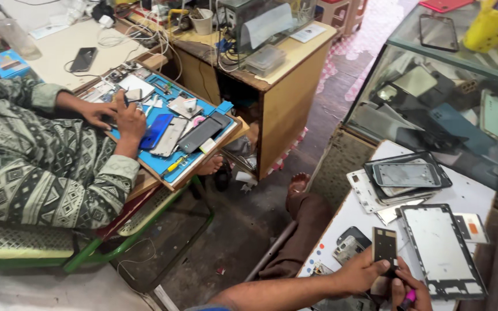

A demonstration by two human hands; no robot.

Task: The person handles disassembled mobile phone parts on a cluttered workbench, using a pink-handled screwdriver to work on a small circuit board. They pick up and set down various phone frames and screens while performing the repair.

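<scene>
My left hand (365, 270) pinches the lower edge of a small dark rectangular panel (384, 243) with a tan border, holding it upright over the white work board (474, 196). My right hand (409, 292) sits just to its right at the bottom edge, fingers closed around a small pink tool (408, 298). A large tablet frame (442, 250) lies flat right beside both hands. A small phone part (350, 245) rests just left of the panel.
A stack of phone frames (407, 175) lies further back on the board. A glass display case (451, 86) full of phone parts stands behind. At left, another person (36, 155) in a patterned garment works over a blue mat (171, 164) with several phones. A wooden desk (283, 80) stands in the middle.
</scene>
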